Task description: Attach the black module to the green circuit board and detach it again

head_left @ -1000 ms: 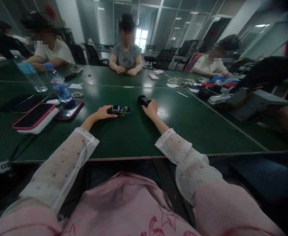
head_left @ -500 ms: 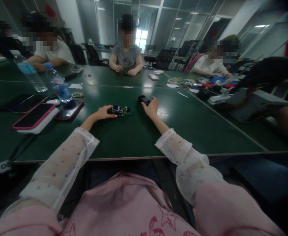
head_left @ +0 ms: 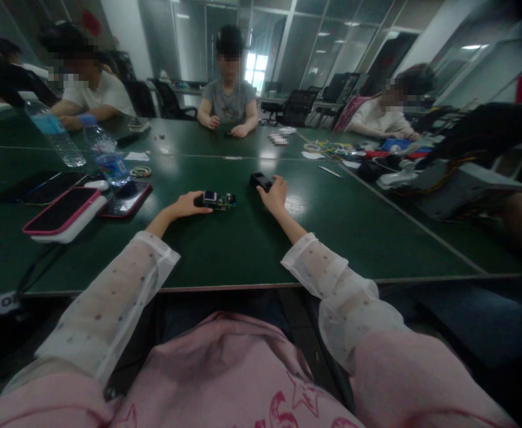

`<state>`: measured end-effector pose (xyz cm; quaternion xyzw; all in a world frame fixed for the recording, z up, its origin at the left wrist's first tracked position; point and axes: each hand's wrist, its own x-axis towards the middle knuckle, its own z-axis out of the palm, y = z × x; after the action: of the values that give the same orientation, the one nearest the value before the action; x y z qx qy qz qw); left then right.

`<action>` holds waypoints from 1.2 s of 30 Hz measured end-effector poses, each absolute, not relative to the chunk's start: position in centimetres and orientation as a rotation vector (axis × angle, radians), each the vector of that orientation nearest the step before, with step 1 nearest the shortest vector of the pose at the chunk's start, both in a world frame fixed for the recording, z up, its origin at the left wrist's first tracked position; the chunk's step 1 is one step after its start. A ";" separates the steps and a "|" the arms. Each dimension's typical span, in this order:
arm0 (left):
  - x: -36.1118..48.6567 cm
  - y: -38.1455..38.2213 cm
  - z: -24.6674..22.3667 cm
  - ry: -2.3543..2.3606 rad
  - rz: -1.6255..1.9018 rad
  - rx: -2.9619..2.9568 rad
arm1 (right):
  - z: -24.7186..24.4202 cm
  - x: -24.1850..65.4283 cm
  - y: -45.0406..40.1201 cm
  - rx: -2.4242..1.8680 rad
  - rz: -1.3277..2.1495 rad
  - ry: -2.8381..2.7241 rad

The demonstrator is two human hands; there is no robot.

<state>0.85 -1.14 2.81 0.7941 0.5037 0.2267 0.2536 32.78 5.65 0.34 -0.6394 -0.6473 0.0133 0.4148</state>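
1. Through the head camera I see a dim room with glass partitions (head_left: 323, 59) behind a long green tabletop (head_left: 225, 255).
2. On the tabletop in front of me, left of centre, is a green circuit board (head_left: 224, 203) with a small screen at its left end and bare components to the right.
3. My left hand (head_left: 188, 204) is partly closed round the board's left end, thumb on the near side, fingers on the far side.
4. Just to the right, apart from the board, is a small black case (head_left: 260, 180).
5. My right hand (head_left: 277, 196) is half curled and has the case by its right end, thumb along the near edge, forefinger raised; its other fingers are hidden from me.
6. Farther left I have a phone with a pink rim (head_left: 62, 209) on a white block, a second phone (head_left: 127, 199) beside it, and two plastic bottles (head_left: 109, 163) beyond.
7. To the right lie a slim metallic rod (head_left: 330, 172) and tangled cables (head_left: 326, 146).
8. Across the tabletop, a person in grey (head_left: 229, 106) sits facing me.
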 end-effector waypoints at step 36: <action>0.8 -1.0 2.6 1.391 0.641 2.128 | 3.1 27.6 1.2 -0.743 0.493 -2.037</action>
<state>0.83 -0.99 2.62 0.7843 0.5129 0.2362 0.2569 27.63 1.20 3.07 -0.2994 -0.8212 0.1989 0.4432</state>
